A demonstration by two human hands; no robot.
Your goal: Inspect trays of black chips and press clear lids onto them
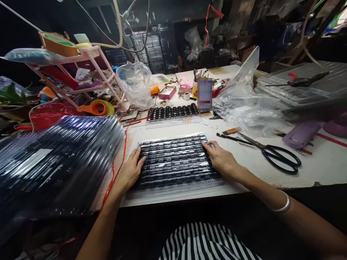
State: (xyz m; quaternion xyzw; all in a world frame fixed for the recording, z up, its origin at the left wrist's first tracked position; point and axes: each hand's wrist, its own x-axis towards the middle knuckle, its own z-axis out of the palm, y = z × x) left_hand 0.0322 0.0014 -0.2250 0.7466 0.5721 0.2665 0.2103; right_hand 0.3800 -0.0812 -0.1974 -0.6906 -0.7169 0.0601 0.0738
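Observation:
In front of me a clear plastic tray (176,160) with rows of small black parts lies flat on the white table. My left hand (132,168) grips its left edge, thumb on top. At the right edge my right hand (222,159) holds the same tray, with thumb and fingers around its upper corner. What the fingers do under the rim is hidden. Beyond the tray sits a second batch of black parts (173,111) in rows. Black-handled scissors (280,157) rest to the right of my right hand, beside a small brush (231,131).
A tall stack of filled trays (54,162) stands close on the left, with a red cord (125,144) beside it. Behind it is a pink rack (100,68) holding tape. Clear plastic bags (244,112) and a purple object (300,134) lie on the right.

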